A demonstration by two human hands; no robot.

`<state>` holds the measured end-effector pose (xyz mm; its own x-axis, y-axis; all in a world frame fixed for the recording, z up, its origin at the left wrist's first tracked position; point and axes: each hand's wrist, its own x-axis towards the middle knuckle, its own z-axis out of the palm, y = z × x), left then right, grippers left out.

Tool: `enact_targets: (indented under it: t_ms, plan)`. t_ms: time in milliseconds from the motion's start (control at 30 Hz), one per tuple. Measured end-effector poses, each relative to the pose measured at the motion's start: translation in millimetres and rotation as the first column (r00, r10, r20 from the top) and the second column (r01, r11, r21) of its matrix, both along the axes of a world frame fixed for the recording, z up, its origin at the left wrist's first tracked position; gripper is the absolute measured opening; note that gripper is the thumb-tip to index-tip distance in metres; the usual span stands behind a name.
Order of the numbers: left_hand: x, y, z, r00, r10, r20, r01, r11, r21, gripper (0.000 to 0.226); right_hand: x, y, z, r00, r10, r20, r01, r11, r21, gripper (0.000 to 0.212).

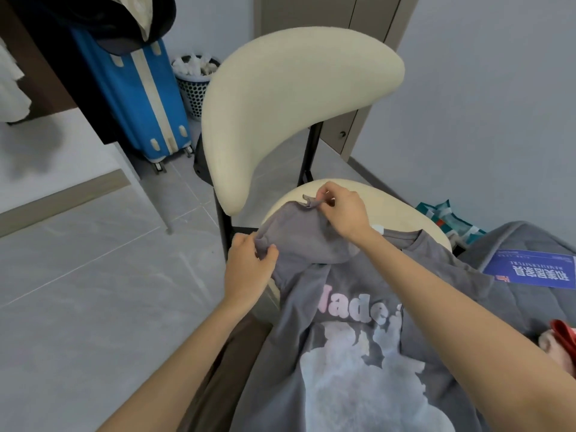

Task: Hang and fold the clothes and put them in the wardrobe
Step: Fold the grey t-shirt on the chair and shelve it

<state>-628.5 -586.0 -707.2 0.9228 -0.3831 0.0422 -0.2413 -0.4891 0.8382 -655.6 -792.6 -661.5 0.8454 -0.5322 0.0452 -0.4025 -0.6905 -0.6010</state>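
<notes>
A grey T-shirt [352,344] with pale lettering and a whitish print lies face up from the cream chair seat [396,210] down over my lap. Its left sleeve is folded in over the chest. My left hand [249,263] pinches the lower edge of that sleeve at the chair's front left. My right hand [343,210] pinches the sleeve's far corner above the seat. Both forearms reach in from the bottom of the view.
The chair's cream backrest [290,110] rises just beyond my hands. A blue suitcase [137,98] and a full mesh bin [194,85] stand behind it. A grey quilt [530,304] with a blue booklet [536,269] lies at right; a dark wardrobe edge [46,63] at upper left.
</notes>
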Motion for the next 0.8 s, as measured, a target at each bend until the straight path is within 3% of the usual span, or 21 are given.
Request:
enact_targets:
  t_ms: [133, 300, 467, 567, 633, 700, 800]
  plan:
    - [0.0, 23.5, 12.1, 0.995, -0.023, 0.096, 0.033, 0.994, -0.1, 0.012, 14.1, 22.5, 11.0, 0.983, -0.065, 0.17, 0.01, 0.952, 0.305, 0.029]
    - [-13.5, 26.5, 24.0, 0.957, -0.221, 0.19, 0.248, 0.96, -0.131, 0.018, 2.3, 28.3, 14.2, 0.95, -0.197, 0.242, 0.019, 0.811, 0.584, 0.029]
    - [-37.9, 2.4, 24.3, 0.841, -0.53, 0.108, 0.535, 0.844, -0.029, 0.027, -41.5, -5.9, -0.7, 0.969, -0.223, 0.107, 0.156, 0.886, 0.436, 0.028]
    - [-55.8, -18.5, 17.1, 0.657, -0.744, -0.121, 0.753, 0.655, 0.057, 0.031, -80.9, -31.0, -20.1, 0.973, -0.184, -0.142, 0.221, 0.922, 0.319, 0.034]
    - [-64.1, -27.4, 10.1, 0.561, -0.79, -0.247, 0.825, 0.557, 0.094, 0.025, -105.7, -45.8, -29.7, 0.93, -0.163, -0.331, 0.25, 0.938, 0.241, 0.032]
    - [-66.4, -34.2, 7.3, 0.598, -0.759, -0.257, 0.792, 0.609, 0.043, 0.022, -121.8, -56.5, -35.5, 0.897, -0.167, -0.41, 0.254, 0.952, 0.169, 0.035]
    - [-57.1, -45.2, 3.0, 0.793, -0.602, -0.095, 0.607, 0.794, 0.041, 0.011, -123.6, -60.0, -39.4, 0.915, -0.196, -0.353, 0.259, 0.955, 0.142, 0.028]
